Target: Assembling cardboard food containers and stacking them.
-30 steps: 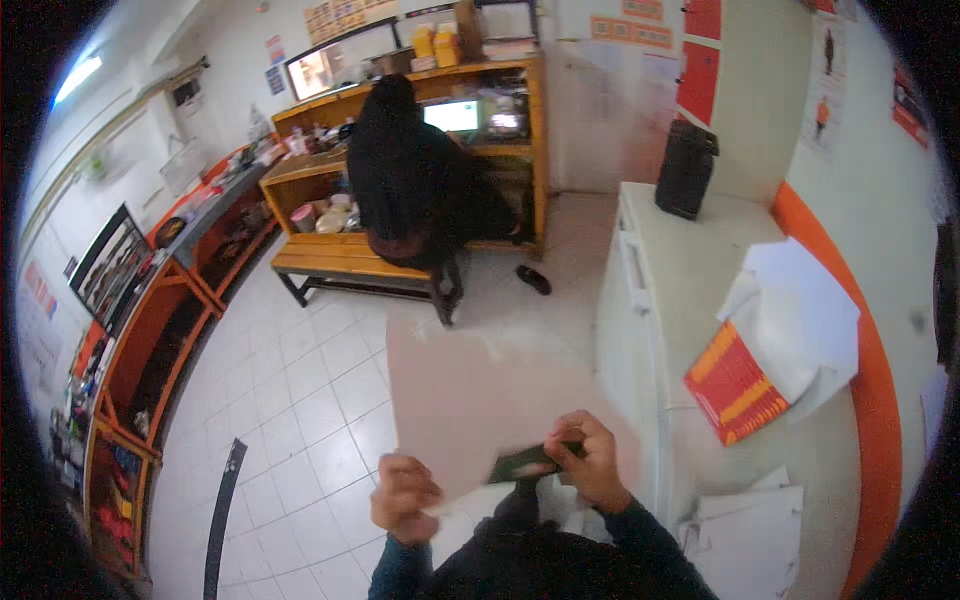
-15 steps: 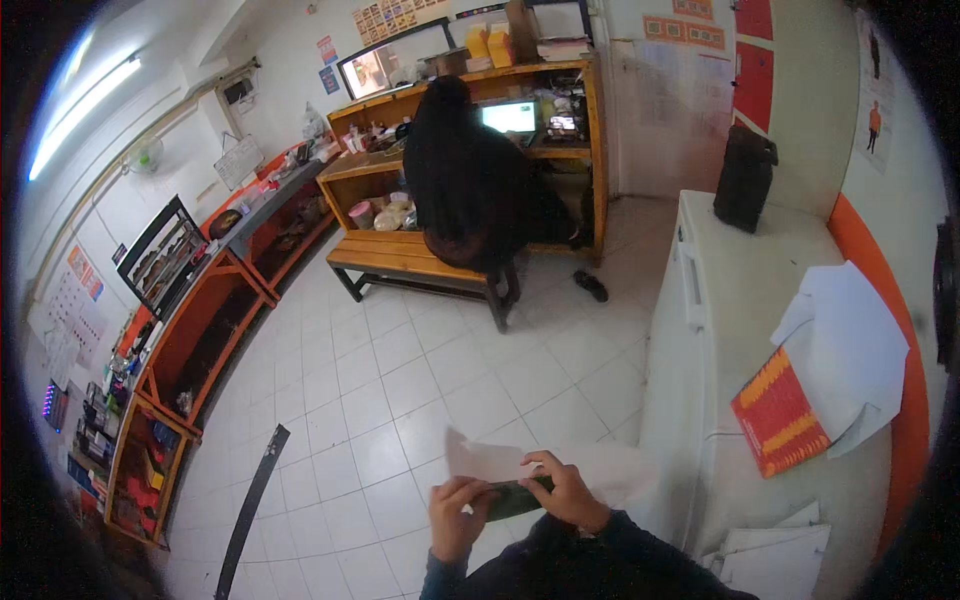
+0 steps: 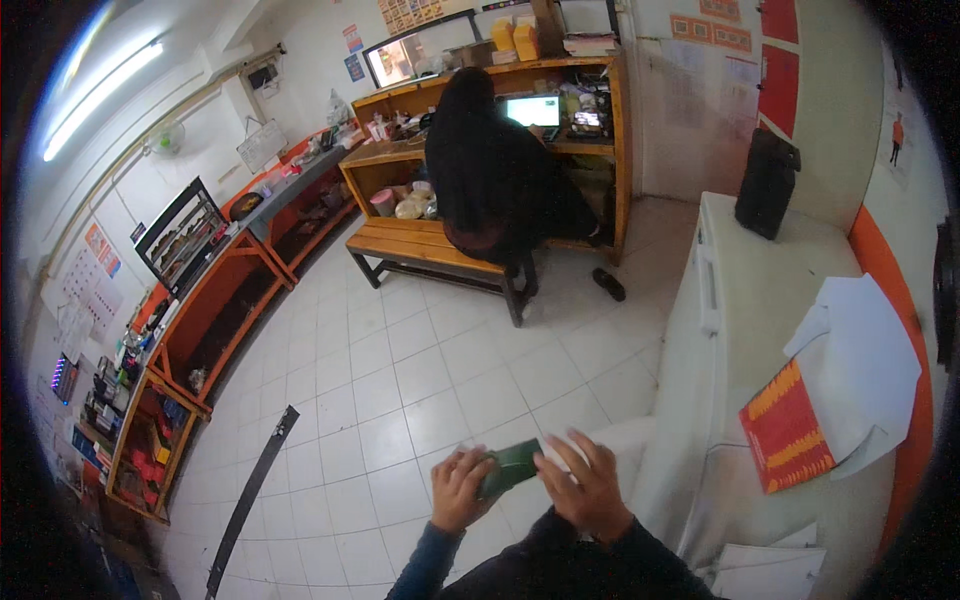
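- Head view, the hands: the left hand [image 3: 460, 490] sits at about 6 o'clock of the picture, its fingers curled around the left end of a dark green flat packet [image 3: 508, 467]; the right hand [image 3: 590, 485] lies just at its 3 o'clock, fingers spread and pressed flat over the packet's right end and over a pale sheet of paper [image 3: 615, 445] beneath; neither hand is clenched into a fist, and both are in contact with the packet.
- Head view, the thing: the packet is tilted, its right end higher, held between the two hands above the white tiled floor [image 3: 400, 380]; the sheet juts out toward 2 o'clock and touches the side of a white chest-like counter [image 3: 760, 300].
- Head view, the handling: judged from this, the person would do well to keep the left grip firm while the right palm smooths the paper against the packet; a slack sheet would likely slip or crease.
- Head view, the surroundings: on the counter at 3 o'clock lie a red and yellow booklet [image 3: 785, 440] and white papers [image 3: 865, 370]; at 12 o'clock another person in dark clothing [image 3: 485, 180] sits on a wooden bench [image 3: 430, 250], well apart.
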### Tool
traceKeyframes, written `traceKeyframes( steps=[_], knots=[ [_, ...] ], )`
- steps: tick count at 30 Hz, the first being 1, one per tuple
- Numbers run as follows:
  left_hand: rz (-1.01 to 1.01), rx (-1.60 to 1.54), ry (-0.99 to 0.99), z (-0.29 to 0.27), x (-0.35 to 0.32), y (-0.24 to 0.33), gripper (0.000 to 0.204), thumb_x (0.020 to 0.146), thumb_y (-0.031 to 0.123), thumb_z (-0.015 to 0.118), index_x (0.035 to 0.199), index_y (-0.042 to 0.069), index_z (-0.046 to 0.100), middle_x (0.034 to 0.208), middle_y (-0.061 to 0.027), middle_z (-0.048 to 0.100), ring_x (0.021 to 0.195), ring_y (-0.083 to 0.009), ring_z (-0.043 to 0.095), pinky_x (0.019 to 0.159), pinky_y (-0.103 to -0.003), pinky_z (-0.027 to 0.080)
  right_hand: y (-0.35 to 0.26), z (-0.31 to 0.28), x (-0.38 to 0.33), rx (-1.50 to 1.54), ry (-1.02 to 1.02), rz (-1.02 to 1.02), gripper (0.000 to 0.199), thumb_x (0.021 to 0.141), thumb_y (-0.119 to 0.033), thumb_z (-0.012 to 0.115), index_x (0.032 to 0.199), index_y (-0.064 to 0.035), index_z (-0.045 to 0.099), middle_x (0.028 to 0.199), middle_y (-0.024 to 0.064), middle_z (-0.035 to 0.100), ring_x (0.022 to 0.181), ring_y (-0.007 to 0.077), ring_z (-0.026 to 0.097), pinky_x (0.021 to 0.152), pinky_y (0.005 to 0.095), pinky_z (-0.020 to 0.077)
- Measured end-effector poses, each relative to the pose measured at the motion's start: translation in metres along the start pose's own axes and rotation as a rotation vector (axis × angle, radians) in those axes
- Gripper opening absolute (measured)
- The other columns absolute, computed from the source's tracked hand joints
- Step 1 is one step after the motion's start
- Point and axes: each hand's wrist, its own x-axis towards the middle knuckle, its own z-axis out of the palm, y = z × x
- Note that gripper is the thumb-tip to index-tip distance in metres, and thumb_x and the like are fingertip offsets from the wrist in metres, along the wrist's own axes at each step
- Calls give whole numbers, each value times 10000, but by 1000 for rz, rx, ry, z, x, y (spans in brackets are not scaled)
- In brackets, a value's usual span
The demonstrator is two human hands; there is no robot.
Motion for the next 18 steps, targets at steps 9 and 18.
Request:
traceKeyframes(
  steps=[9, 18],
  knots=[
    [-88, -158, -207, -6, -7, 26, 491, 599, 291, 766, 1030, 173, 563, 1174, 20, 536, 1013, -235, 487, 810, -402, 331, 3, 50, -38, 911, 170, 693, 427, 929, -332, 345, 1132, -2, 524, 1297, 189, 339, 1226, 290, 312, 1020, 388, 222],
    [-155, -171, -254, 7, -28, 42, 499, 627, 243, 750, 1095, 203, 581, 1274, 47, 475, 1206, -326, 349, 873, -479, 282, 44, 54, -52, 1122, -457, 752, 347, 757, -186, 704, 1032, -6, 592, 984, 133, 552, 896, 177, 550, 732, 276, 493]
  ],
)
